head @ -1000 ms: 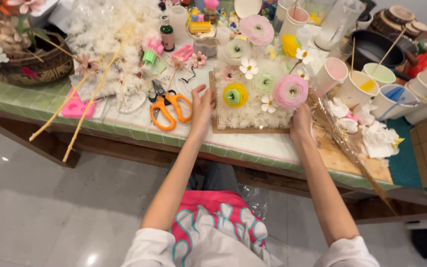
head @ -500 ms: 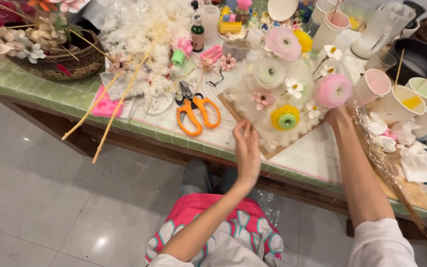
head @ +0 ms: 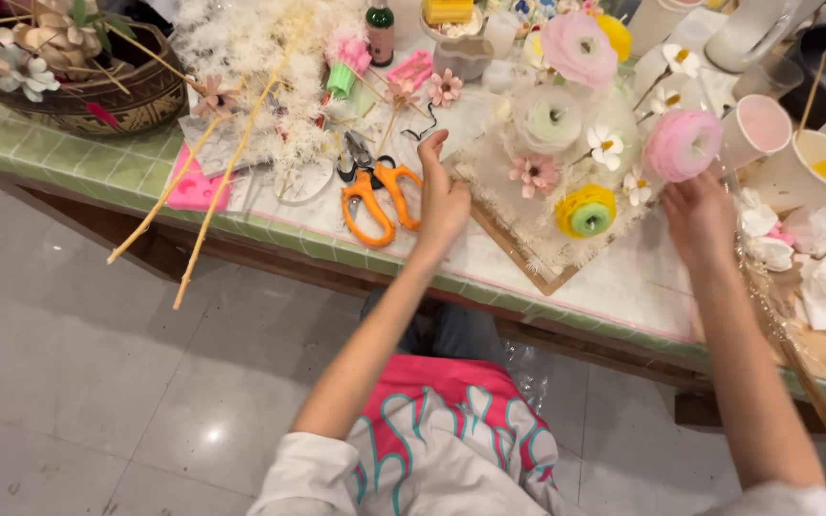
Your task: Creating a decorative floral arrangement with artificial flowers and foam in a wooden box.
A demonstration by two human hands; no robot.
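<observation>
1. Fingers of the left hand [head: 444, 199] are spread loosely open and grip nothing; the fingertips rest at the near-left edge of the flower arrangement board [head: 537, 272], which lies tilted on the green tiled table [head: 97, 167].
2. Fingers of the right hand [head: 698, 218] curl partly closed just under the pink paper flower [head: 683, 143] at the board's right side; whether they actually pinch its stem cannot be told.
3. Just left of the left fingers lie orange-handled scissors [head: 375, 196], close but apart from them.
4. Beyond the left fingertips stand a small dark bottle with a green cap [head: 380, 31] and a pink block [head: 411, 69].
5. Between the two hands, on the board, sit a yellow-and-green flower [head: 585, 210] and a pale white one [head: 547, 117].
6. Right of the right fingers stand paper cups [head: 819, 162] holding coloured liquid.
</observation>
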